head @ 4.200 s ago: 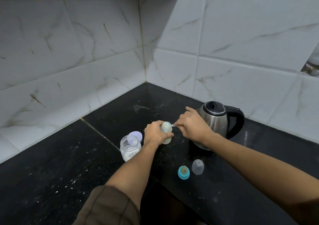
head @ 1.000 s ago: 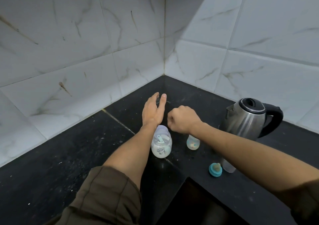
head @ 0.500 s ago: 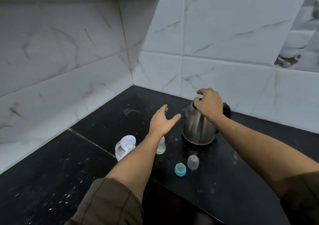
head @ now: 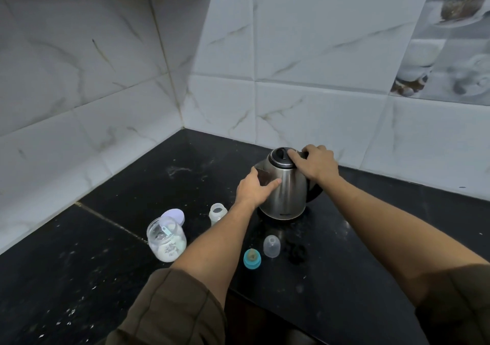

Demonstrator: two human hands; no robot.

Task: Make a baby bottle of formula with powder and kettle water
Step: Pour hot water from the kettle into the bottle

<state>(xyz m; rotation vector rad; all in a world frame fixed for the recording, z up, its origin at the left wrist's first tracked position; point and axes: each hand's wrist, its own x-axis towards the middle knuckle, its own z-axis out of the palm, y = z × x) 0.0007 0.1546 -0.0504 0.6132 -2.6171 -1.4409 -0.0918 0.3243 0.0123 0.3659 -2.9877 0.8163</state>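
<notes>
A head-height view looks down into the corner of a black speckled desk (head: 87, 273) backed by white marble-look wall tiles (head: 79, 85). On the left, a wide stretch of desk surface shows between the wall and the nearest item, crossed by a pale seam.

Next stands a clear powder jar (head: 166, 242), open, with white powder at its base and a scoop (head: 166, 230) resting inside. Its side carries a printed pattern, but no words can be read. Its lilac lid (head: 175, 215) lies just behind it.

The baby bottle (head: 217, 211) stands upright and uncapped, near the kettle's left side and just beside the left forearm.

The left hand (head: 252, 190) is flat against the kettle's side below the spout, with fingers straight and thumb spread, holding nothing.

Nearer the viewer, a teal-ringed teat (head: 252, 259) and a clear dome cap (head: 271, 246) sit side by side, apart from each other, with a small dark item (head: 296, 253) just to their right. Below them the desk's front edge turns an inner corner above a dark gap.

The steel kettle (head: 285, 193) stands upright on the desk with its black lid closed. A small mark low on its body is too small to read.

The right hand (head: 316, 165) grips the top of the kettle's handle, with fingers curled over it and the fingertips at the lid's rim.

Desk surface continues to the right of the kettle, up to the wall. At upper right, a picture tile (head: 450, 42) shows cups and no lettering.
</notes>
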